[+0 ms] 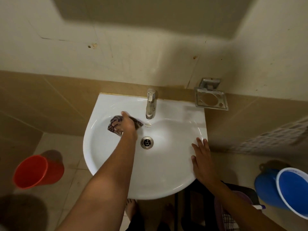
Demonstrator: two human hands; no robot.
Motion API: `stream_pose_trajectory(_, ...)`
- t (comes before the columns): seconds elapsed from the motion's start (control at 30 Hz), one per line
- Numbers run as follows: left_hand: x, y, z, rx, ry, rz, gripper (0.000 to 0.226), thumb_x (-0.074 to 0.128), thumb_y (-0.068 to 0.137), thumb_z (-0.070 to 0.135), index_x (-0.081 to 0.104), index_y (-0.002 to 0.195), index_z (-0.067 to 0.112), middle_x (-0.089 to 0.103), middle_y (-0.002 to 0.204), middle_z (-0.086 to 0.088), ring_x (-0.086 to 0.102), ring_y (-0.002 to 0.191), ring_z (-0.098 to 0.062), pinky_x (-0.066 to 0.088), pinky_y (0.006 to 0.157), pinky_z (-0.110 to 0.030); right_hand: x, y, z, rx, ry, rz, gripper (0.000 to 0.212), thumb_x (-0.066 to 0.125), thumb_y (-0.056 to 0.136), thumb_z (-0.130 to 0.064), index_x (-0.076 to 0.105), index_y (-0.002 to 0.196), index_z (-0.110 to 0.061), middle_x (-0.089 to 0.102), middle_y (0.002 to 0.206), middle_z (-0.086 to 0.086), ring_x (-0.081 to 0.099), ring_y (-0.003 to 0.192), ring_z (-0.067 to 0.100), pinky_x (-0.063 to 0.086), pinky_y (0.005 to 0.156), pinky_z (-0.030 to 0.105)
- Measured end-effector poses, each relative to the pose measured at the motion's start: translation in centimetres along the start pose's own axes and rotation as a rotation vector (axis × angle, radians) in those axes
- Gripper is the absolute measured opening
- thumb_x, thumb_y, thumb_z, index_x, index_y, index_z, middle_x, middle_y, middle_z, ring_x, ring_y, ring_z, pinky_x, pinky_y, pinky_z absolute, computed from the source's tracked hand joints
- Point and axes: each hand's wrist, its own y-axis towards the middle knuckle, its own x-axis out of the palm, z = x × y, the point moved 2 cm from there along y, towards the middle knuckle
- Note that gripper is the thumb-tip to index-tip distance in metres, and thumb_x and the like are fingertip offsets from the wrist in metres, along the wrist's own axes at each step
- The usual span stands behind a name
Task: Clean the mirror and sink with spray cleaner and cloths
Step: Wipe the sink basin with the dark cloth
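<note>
A white wall-mounted sink [93,164] fills the middle of the view, with a metal tap [150,104] at its back and a drain [146,142] in the bowl. My left hand [126,125] grips a dark checked cloth [115,121] against the back left wall of the bowl, just left of the tap. My right hand [202,162] lies flat on the sink's right rim with its fingers straight. No mirror or spray bottle is in view.
An empty metal soap holder [210,99] hangs on the wall right of the tap. A red bucket [38,170] stands on the floor at the left and a blue bucket [283,189] at the right. A white mesh basket [275,135] juts in from the right.
</note>
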Motion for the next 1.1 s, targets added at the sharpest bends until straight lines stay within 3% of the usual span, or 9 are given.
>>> stream_pose_trajectory(0.1,-0.9,-1.3,-3.0,0.346,0.551,-0.042,0.093,0.047,0.098,0.050,-0.010,0.153,0.002,-0.002,0.165,-0.015,0.015,0.149,-0.035,0.017,0.117,-0.048,0.1,-0.1,0.1,-0.009,-0.007,-0.006,0.046,0.047,0.097,-0.010,0.041,0.143,-0.010,0.016,0.162,0.007,-0.002,0.150,0.022,0.023,0.118,0.056)
stream_pose_trajectory(0.23,-3.2,-0.2,-7.8,0.579,1.184,-0.371,0.084,0.047,0.099,0.044,-0.003,0.156,0.008,0.001,0.165,-0.011,0.014,0.150,-0.030,0.006,0.121,-0.048,0.1,-0.1,0.0,-0.002,-0.020,-0.003,0.046,0.042,0.097,-0.015,0.041,0.143,-0.011,0.017,0.162,0.007,-0.001,0.151,0.024,0.024,0.117,0.056)
stream_pose_trajectory(0.33,-3.4,-0.6,-10.2,0.695,1.659,-0.572,0.072,0.031,0.101,0.052,0.000,0.157,0.019,-0.001,0.166,-0.007,0.001,0.152,-0.024,0.002,0.120,-0.052,0.1,-0.1,-0.1,0.012,-0.030,-0.012,0.046,0.040,0.097,-0.018,0.042,0.142,-0.010,0.018,0.162,0.008,0.000,0.151,0.026,0.025,0.117,0.057)
stream_pose_trajectory(0.47,-3.4,-1.9,-10.3,0.797,1.929,-0.750,0.066,0.028,0.101,0.053,0.002,0.158,0.028,-0.007,0.166,-0.005,-0.007,0.153,-0.023,-0.003,0.121,-0.052,-0.1,-0.1,-0.2,0.003,-0.056,-0.016,0.053,0.027,0.095,-0.031,0.043,0.141,-0.010,0.019,0.161,0.009,0.002,0.151,0.027,0.023,0.118,0.056)
stream_pose_trajectory(0.6,-5.6,-2.0,-9.0,0.899,2.060,-0.932,0.065,0.033,0.102,0.050,0.005,0.157,0.030,-0.004,0.166,-0.004,-0.005,0.153,-0.024,0.002,0.122,-0.051,-0.3,-0.1,-0.5,0.024,-0.092,-0.026,0.051,0.034,0.094,-0.026,0.043,0.142,-0.011,0.020,0.161,0.008,0.004,0.151,0.027,0.015,0.119,0.056)
stream_pose_trajectory(0.7,-7.6,-2.9,-8.3,0.801,2.038,-1.027,0.061,0.034,0.101,0.051,0.016,0.157,0.032,0.006,0.166,-0.001,0.004,0.153,-0.022,0.003,0.122,-0.048,-0.6,-0.1,-1.6,0.063,-0.131,-0.001,0.050,0.035,0.095,-0.026,0.044,0.142,-0.011,0.023,0.160,0.010,0.009,0.150,0.028,0.003,0.119,0.051)
stream_pose_trajectory(0.83,-9.1,-4.3,-6.1,0.371,1.571,-0.952,0.047,0.046,0.095,0.054,0.058,0.134,0.028,0.060,0.136,-0.003,0.055,0.124,-0.021,0.035,0.112,-0.038,-0.8,0.3,-4.5,0.038,-0.070,0.004,0.045,0.045,0.100,-0.018,0.041,0.143,-0.010,0.021,0.161,0.010,0.010,0.151,0.025,-0.002,0.121,0.045)
stream_pose_trajectory(1.0,-9.6,-8.2,-2.5,0.030,0.749,-0.895,0.030,0.048,0.101,0.028,0.067,0.115,0.010,0.077,0.097,-0.004,0.073,0.092,-0.021,0.056,0.084,-0.030,-0.1,-0.1,-9.6,0.057,0.343,-0.114,0.051,0.048,0.101,-0.031,0.035,0.148,-0.017,0.028,0.157,-0.002,0.026,0.144,0.012,0.022,0.115,0.026)
stream_pose_trajectory(1.1,-10.6,-9.8,-0.8,-0.154,0.439,-0.896,0.045,0.052,0.095,0.034,0.064,0.124,0.002,0.069,0.121,-0.019,0.064,0.114,-0.037,0.047,0.103,-0.049,-0.2,0.3,-13.1,0.314,0.774,-0.249,0.070,0.061,0.088,-0.049,0.038,0.146,-0.017,0.043,0.148,-0.004,0.042,0.132,0.011,0.034,0.110,0.028)
